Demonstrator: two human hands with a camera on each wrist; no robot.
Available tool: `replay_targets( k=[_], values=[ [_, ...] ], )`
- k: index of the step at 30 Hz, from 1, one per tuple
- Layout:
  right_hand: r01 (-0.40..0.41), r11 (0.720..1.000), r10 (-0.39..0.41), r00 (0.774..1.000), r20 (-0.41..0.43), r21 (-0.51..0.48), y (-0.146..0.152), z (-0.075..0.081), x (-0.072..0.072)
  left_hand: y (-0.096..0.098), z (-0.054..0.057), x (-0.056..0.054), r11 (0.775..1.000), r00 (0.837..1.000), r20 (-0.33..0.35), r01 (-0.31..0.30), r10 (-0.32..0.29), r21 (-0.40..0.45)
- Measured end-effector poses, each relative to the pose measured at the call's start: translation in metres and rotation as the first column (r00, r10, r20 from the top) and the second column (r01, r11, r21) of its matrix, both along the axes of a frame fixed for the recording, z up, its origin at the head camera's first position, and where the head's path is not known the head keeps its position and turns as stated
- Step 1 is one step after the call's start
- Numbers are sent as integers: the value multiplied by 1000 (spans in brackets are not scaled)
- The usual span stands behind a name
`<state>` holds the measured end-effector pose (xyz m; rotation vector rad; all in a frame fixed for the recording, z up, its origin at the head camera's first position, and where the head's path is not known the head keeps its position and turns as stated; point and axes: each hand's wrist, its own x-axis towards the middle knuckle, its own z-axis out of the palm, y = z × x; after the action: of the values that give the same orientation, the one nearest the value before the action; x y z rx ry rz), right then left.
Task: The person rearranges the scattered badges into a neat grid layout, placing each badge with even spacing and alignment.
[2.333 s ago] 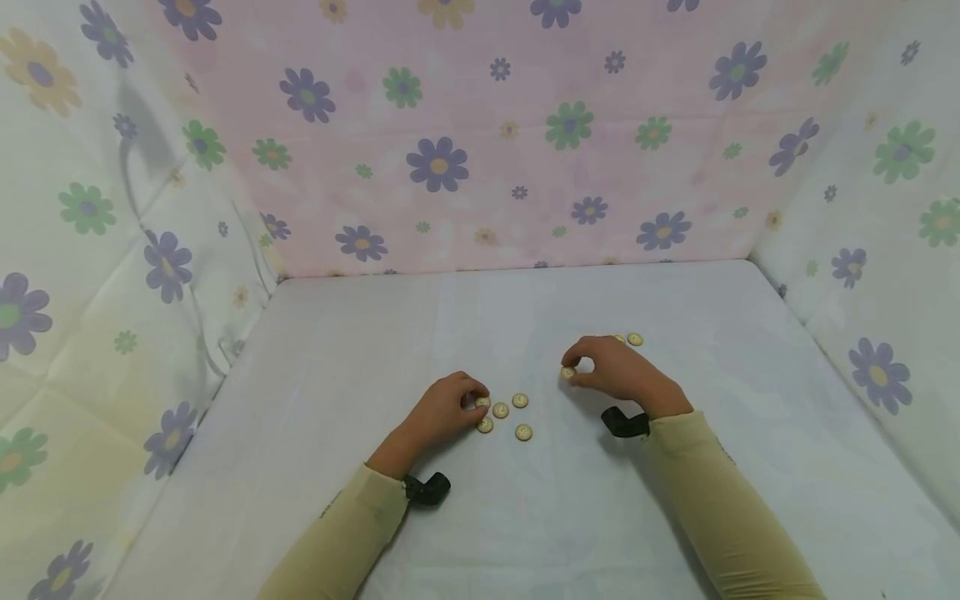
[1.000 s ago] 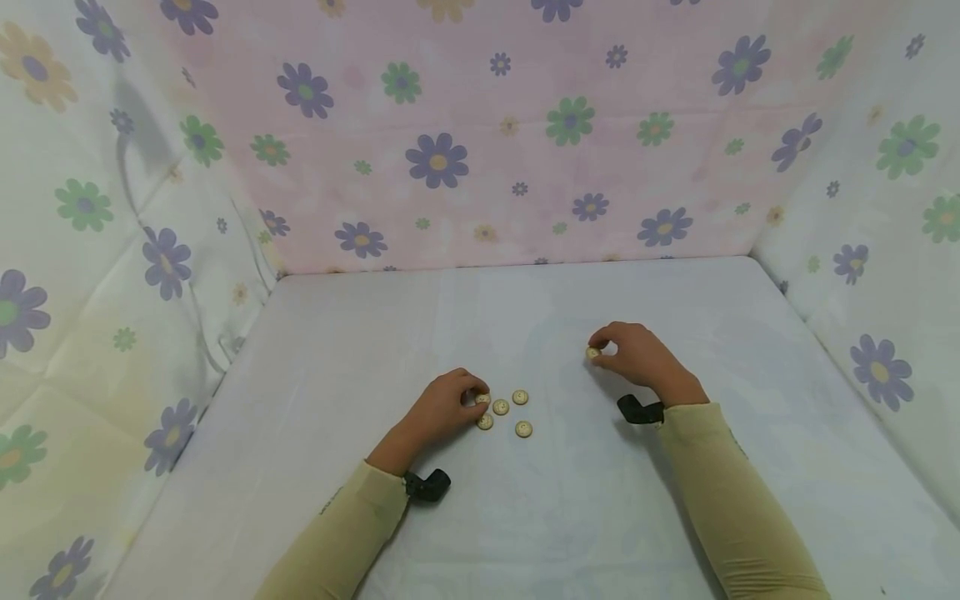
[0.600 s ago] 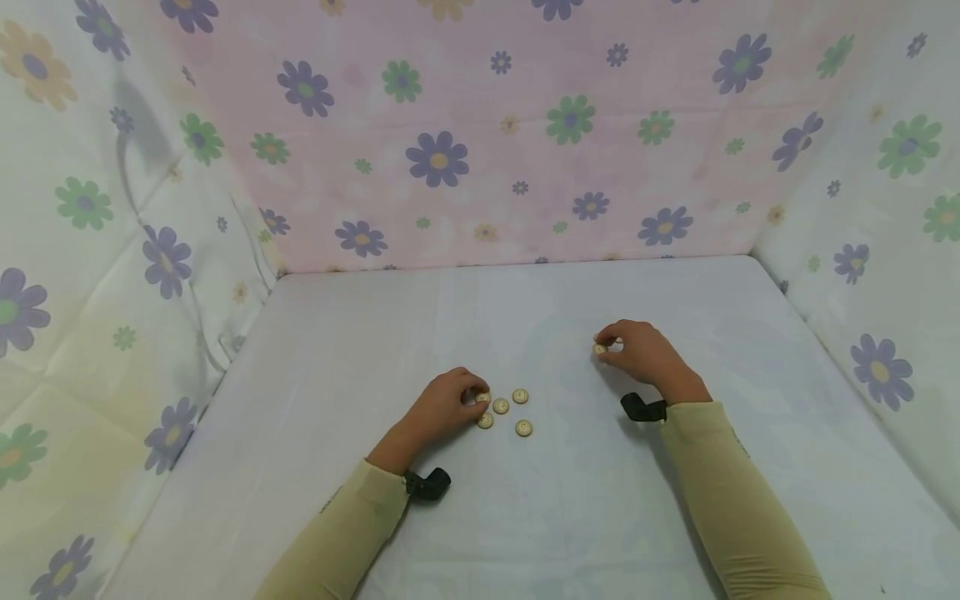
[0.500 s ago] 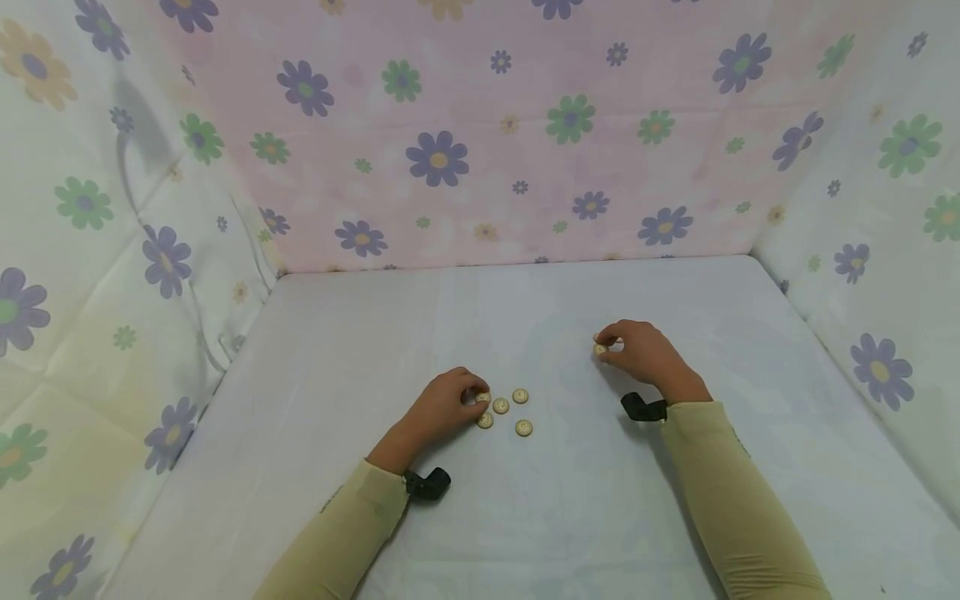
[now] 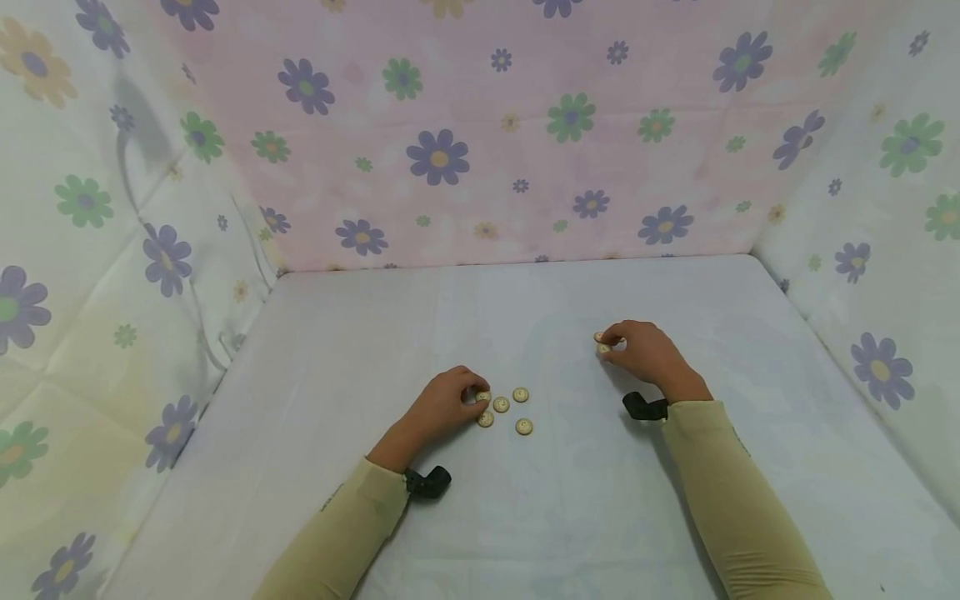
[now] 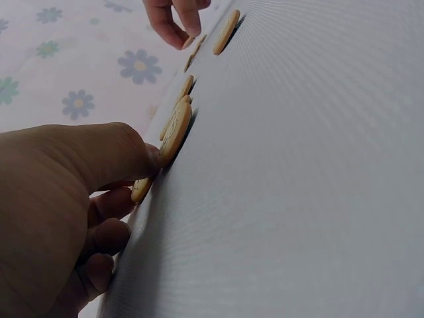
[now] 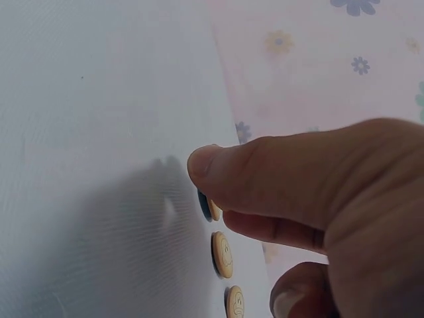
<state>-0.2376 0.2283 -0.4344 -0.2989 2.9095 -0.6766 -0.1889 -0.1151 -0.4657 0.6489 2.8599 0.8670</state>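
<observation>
Several small round wooden discs with line drawings lie on the white table. My left hand [image 5: 442,408] pinches one wooden disc [image 6: 141,189] by its edge between thumb and fingers. Right at the left thumb tip lies another disc [image 6: 175,136]. To the right of this hand are a disc [image 5: 501,404], a farther disc [image 5: 521,394] and a nearer disc [image 5: 524,426]. My right hand [image 5: 643,353] pinches a wooden disc [image 5: 604,349] at its fingertips, close over the table. Just behind is a disc [image 5: 598,337]; two more discs [image 7: 223,254] show in the right wrist view.
The white-covered table [image 5: 337,333] runs back to a pink flowered cloth wall [image 5: 480,100]. White flowered cloth [image 5: 847,208] borders the right side, and similar cloth [image 5: 97,275] the left. A black wrist camera [image 5: 429,482] sits on the left wrist, another wrist camera [image 5: 645,407] on the right.
My right hand has carried its disc right and toward the back, then slowed beside the other discs there. My left hand stays where it was, holding its disc.
</observation>
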Motion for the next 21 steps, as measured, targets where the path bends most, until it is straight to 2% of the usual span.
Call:
replay_targets(
  k=[7,21],
  values=[
    [40,999,-40,998,39,1,1,-1,-1,0,1,0,1000,1000,8,-3,3,14],
    [44,998,-45,999,22,33,4,-5,-2,0,-3,-2,1000,1000,13,-5,4,10]
  ],
)
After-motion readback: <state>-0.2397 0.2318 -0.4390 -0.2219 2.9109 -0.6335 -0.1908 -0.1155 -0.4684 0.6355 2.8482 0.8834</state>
